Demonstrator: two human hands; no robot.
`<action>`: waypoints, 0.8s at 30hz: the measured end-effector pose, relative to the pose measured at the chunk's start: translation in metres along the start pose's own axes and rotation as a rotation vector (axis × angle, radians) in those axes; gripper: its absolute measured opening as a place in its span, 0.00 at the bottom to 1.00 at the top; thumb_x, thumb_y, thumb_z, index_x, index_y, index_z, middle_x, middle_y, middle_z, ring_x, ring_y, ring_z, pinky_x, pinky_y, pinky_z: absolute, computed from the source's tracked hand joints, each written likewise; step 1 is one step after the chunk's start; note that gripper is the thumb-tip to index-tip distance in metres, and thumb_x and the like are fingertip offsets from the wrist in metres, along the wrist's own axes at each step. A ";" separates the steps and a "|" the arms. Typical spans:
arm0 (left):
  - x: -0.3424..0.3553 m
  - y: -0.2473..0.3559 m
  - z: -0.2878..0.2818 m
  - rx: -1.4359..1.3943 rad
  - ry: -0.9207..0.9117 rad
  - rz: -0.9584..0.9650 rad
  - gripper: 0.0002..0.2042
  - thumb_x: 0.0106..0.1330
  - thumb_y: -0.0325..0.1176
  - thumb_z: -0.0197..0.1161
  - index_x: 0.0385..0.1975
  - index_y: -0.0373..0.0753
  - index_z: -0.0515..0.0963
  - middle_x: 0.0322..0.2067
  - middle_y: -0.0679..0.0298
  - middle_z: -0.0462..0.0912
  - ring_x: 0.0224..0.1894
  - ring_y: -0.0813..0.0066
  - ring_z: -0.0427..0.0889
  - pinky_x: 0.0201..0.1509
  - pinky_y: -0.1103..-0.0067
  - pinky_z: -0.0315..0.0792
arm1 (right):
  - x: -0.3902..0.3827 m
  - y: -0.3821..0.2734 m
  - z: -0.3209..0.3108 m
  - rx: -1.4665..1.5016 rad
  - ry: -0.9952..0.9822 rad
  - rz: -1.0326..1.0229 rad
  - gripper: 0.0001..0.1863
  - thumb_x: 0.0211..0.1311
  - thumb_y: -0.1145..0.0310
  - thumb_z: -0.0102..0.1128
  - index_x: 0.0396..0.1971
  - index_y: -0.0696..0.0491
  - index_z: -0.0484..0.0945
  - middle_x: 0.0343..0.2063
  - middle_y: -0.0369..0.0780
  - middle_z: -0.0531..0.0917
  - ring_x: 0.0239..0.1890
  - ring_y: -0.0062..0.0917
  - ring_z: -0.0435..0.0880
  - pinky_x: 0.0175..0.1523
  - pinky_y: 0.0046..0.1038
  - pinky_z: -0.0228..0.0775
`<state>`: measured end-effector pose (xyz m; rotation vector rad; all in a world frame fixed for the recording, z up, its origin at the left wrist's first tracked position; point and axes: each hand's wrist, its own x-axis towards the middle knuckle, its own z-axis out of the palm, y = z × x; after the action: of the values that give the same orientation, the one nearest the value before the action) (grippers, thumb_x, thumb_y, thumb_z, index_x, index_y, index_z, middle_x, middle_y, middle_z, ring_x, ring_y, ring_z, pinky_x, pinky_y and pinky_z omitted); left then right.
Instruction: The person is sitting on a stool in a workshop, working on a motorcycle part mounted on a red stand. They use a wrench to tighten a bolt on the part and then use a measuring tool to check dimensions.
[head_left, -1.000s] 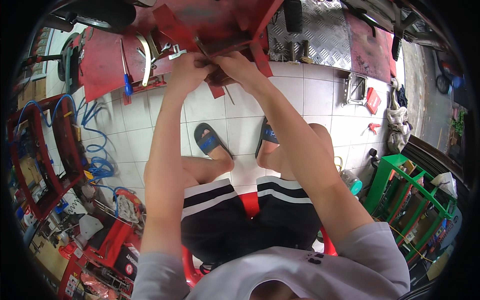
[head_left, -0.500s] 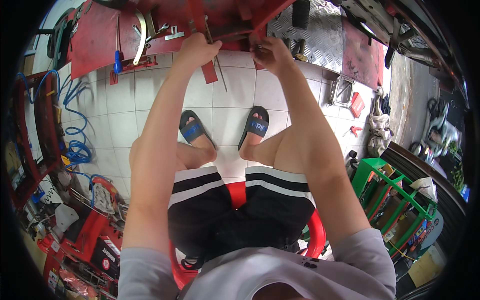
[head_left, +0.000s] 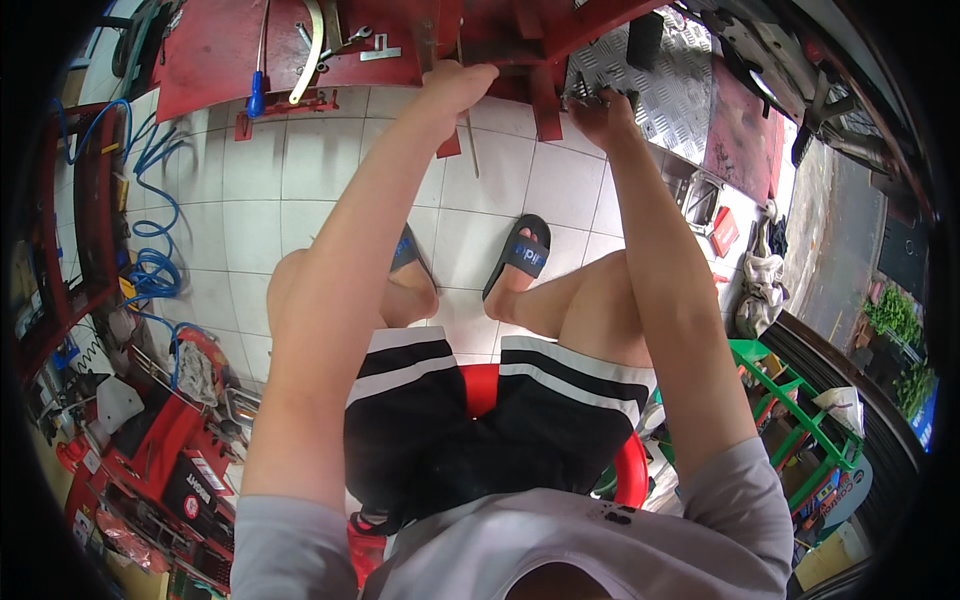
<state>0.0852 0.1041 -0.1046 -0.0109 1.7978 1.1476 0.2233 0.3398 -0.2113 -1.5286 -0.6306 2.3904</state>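
My left hand (head_left: 460, 86) is closed beside an upright red metal bar (head_left: 447, 30) of the red lift bench. A thin rod (head_left: 473, 150) hangs below this hand; whether the fingers grip it is hidden. My right hand (head_left: 606, 118) reaches to the near edge of a silver checker plate (head_left: 670, 95), just right of another red leg (head_left: 545, 105). Its fingers are curled around something small and dark that I cannot make out.
Left on the red bench top (head_left: 215, 55) lie a blue-handled screwdriver (head_left: 256, 95), a curved pale strip (head_left: 310, 60) and a wrench (head_left: 350, 40). A coiled blue hose (head_left: 155, 270) lies at left. A green rack (head_left: 800, 420) stands at right, near a red box (head_left: 724, 230).
Both hands have moved right. My left hand is now closer to the thin rod, and my right hand has gone from the red frame to the checker plate's edge. The view has shifted slightly.
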 end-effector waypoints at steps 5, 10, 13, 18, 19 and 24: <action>0.015 -0.014 0.006 -0.117 0.087 -0.026 0.29 0.61 0.42 0.62 0.58 0.33 0.63 0.57 0.56 0.65 0.58 0.62 0.66 0.60 0.66 0.66 | -0.041 0.004 0.052 -0.688 0.094 0.014 0.11 0.62 0.62 0.49 0.31 0.56 0.71 0.35 0.45 0.81 0.37 0.33 0.81 0.48 0.34 0.74; 0.018 -0.028 0.007 -0.230 -0.007 -0.027 0.23 0.62 0.41 0.60 0.55 0.40 0.68 0.56 0.62 0.67 0.58 0.67 0.65 0.56 0.68 0.68 | -0.079 0.032 0.106 -0.824 -0.346 -0.224 0.16 0.61 0.63 0.53 0.45 0.58 0.76 0.37 0.41 0.83 0.41 0.28 0.81 0.49 0.30 0.71; 0.018 -0.028 0.004 -0.228 -0.074 0.009 0.21 0.63 0.41 0.58 0.54 0.42 0.69 0.53 0.66 0.71 0.56 0.71 0.67 0.54 0.70 0.68 | -0.082 0.048 0.120 -0.858 -0.573 -0.396 0.21 0.61 0.65 0.54 0.52 0.58 0.74 0.41 0.40 0.82 0.44 0.26 0.80 0.53 0.27 0.69; 0.006 -0.023 0.006 -0.133 -0.040 0.047 0.20 0.62 0.40 0.58 0.53 0.41 0.69 0.43 0.65 0.75 0.44 0.76 0.73 0.45 0.73 0.71 | -0.091 0.056 0.129 -0.823 -0.772 -0.476 0.22 0.60 0.69 0.52 0.55 0.58 0.73 0.47 0.41 0.80 0.48 0.24 0.78 0.55 0.24 0.67; 0.002 -0.022 0.011 -0.085 0.013 0.033 0.20 0.62 0.40 0.58 0.52 0.41 0.69 0.41 0.65 0.75 0.41 0.77 0.74 0.42 0.74 0.72 | -0.090 0.056 0.130 -0.846 -0.745 -0.480 0.22 0.60 0.69 0.52 0.54 0.58 0.74 0.46 0.41 0.80 0.48 0.24 0.78 0.55 0.24 0.68; 0.031 -0.047 0.005 0.159 0.131 0.157 0.16 0.62 0.39 0.58 0.47 0.39 0.73 0.33 0.65 0.75 0.36 0.79 0.75 0.31 0.74 0.70 | -0.092 0.058 0.139 -0.870 -0.748 -0.493 0.21 0.59 0.71 0.51 0.53 0.59 0.75 0.46 0.41 0.80 0.47 0.24 0.78 0.53 0.25 0.69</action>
<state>0.0940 0.0954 -0.1602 0.1540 2.0316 1.1316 0.1393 0.2186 -0.1143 -0.4283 -2.1074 2.3021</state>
